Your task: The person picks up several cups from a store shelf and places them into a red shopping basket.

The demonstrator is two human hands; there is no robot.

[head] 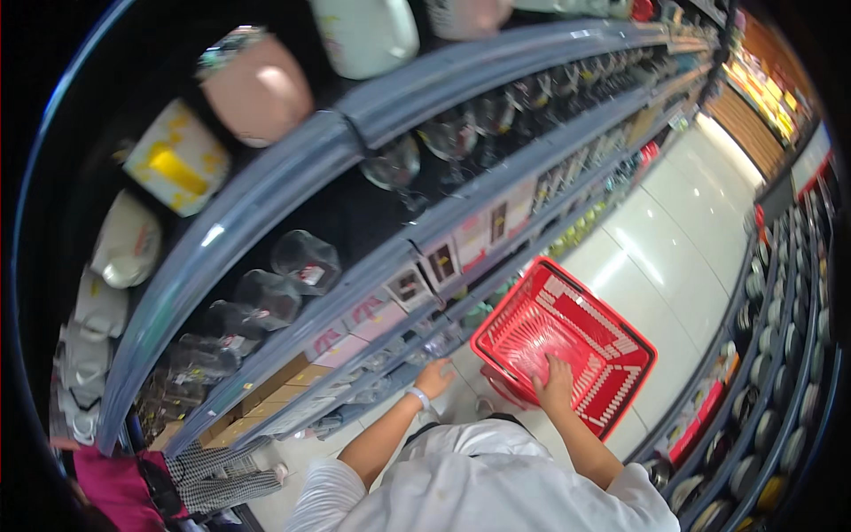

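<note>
A red plastic shopping basket (615,319) is in front of me, right of centre, and looks empty inside. My right hand (555,382) is over its near side, thumb apart from the fingers; whether it grips the rim or a handle cannot be told. My left hand (435,379), with a pale band at the wrist, hangs left of the basket, fingers loosely bent, holding nothing visible. Nearest to that hand are the lower shelves with glassware (379,359). Higher up stand a pink mug (256,93), a white mug with yellow pattern (178,159) and stemmed glasses (392,163).
A long shelf unit (266,159) with blue-grey edges runs along my left, holding boxes (346,326). Another shelf (758,425) with round dishware curves along my right. Pale floor tiles (685,253) lie between them. A person in checked trousers (213,479) is at lower left.
</note>
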